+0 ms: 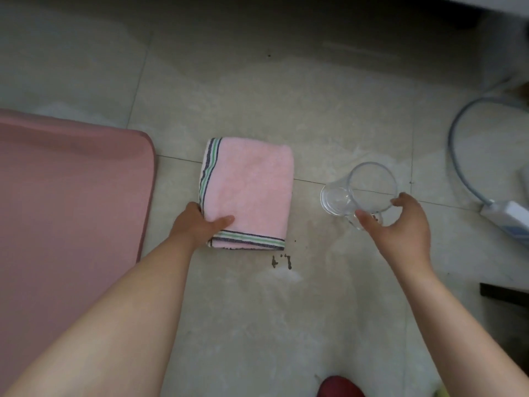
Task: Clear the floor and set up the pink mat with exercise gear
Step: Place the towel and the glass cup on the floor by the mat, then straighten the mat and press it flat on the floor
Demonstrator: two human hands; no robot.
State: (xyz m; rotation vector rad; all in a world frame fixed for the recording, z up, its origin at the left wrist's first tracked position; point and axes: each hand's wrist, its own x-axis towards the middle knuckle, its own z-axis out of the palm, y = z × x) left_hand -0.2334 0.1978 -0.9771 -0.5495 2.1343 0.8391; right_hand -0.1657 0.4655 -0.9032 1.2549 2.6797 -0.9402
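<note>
A folded pink towel [249, 193] with green and dark striped edges lies on the tiled floor, just right of the pink mat [68, 210]. My left hand [200, 224] grips the towel's near left corner, thumb on top. A clear glass mug [360, 193] stands on the floor to the right of the towel. My right hand [400, 224] is around the mug's near side, thumb and fingers on its rim and wall.
A grey cable [463, 156] loops at the right to a white power strip [509, 216]. Dark stains [282, 260] mark the floor near the towel. A red object [340, 386] shows at the bottom edge, dark furniture [503, 293] at the right.
</note>
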